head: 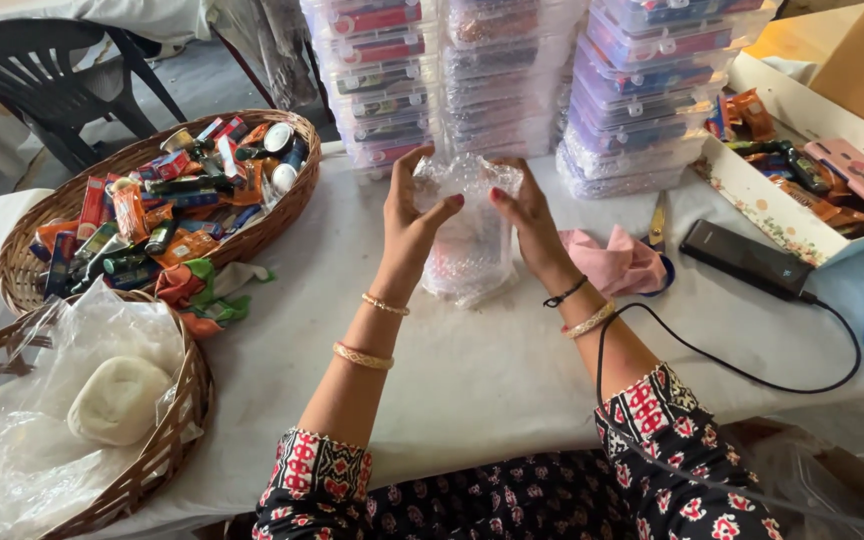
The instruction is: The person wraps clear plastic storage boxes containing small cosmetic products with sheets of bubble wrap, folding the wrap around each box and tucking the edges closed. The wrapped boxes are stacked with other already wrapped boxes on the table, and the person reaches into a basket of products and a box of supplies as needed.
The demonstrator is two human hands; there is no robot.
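My left hand (pixel 410 215) and my right hand (pixel 530 222) both hold a clear plastic bag (pixel 470 245) upright above the white-covered table (pixel 472 370). Each hand grips one side of the bag near its top, with the thumbs pressed toward the middle. The bag's lower end rests on or just above the tablecloth. I cannot make out its contents through the crinkled plastic. Bangles circle both wrists.
A wicker basket (pixel 282 215) of small colourful packets sits at the left, and a second basket (pixel 184 400) with plastic bags and a pale round thing lies nearer. Stacked clear boxes (pixel 512 90) stand behind. Pink cloth (pixel 624 262), scissors (pixel 658 222), a black power bank (pixel 747 258) with cable and a cardboard tray (pixel 782 205) lie right.
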